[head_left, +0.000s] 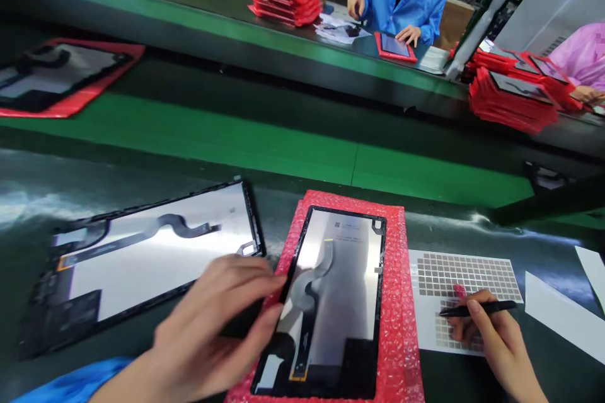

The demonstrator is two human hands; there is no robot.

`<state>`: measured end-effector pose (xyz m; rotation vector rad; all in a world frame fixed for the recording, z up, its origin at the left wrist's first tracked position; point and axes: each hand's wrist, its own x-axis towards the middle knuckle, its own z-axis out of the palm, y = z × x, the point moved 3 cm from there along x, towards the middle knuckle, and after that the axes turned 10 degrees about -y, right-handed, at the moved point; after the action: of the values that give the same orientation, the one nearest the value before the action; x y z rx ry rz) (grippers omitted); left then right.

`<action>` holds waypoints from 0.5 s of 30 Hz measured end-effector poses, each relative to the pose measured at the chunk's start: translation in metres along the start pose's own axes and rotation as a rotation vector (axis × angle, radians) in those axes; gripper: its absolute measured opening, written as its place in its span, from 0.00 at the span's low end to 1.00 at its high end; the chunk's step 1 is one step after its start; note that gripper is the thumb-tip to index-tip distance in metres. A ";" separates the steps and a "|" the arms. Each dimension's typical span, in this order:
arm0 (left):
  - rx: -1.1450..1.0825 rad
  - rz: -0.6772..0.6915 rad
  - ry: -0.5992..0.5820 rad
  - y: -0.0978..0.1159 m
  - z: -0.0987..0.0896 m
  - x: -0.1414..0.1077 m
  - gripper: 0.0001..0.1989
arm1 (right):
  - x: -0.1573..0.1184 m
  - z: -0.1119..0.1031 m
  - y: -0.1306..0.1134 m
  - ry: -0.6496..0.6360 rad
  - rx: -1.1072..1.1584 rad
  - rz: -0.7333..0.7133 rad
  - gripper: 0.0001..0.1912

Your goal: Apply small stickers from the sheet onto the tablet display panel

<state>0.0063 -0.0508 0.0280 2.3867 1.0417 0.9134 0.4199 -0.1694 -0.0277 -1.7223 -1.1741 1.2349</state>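
At bottom centre, a red bubble-wrap sheet [401, 340] lies under a display panel [347, 302]. The left hand [212, 321] is at the panel's left edge, thumb and fingers slightly parted. At lower right, the right hand [496, 334] pinches black tweezers [489, 308] over a sticker sheet [425, 327].

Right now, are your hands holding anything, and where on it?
The right hand pinches the black tool near its middle. The left hand is open beside the screen, holding nothing.
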 end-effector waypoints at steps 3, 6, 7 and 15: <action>-0.059 -0.190 -0.109 -0.025 -0.003 -0.009 0.09 | 0.002 -0.004 0.005 0.035 0.029 0.071 0.24; -0.187 -0.439 -0.294 -0.045 0.015 -0.019 0.15 | 0.001 -0.011 0.011 0.093 0.105 0.138 0.26; -0.234 -0.474 -0.333 -0.047 0.022 -0.021 0.17 | 0.000 -0.013 0.012 0.120 0.141 0.150 0.26; -0.607 -0.527 -0.357 -0.038 0.049 -0.028 0.27 | 0.017 0.004 -0.028 0.120 0.272 0.009 0.20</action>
<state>0.0068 -0.0512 -0.0398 1.5837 0.9954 0.4877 0.4107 -0.1440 -0.0091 -1.5754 -0.8852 1.2170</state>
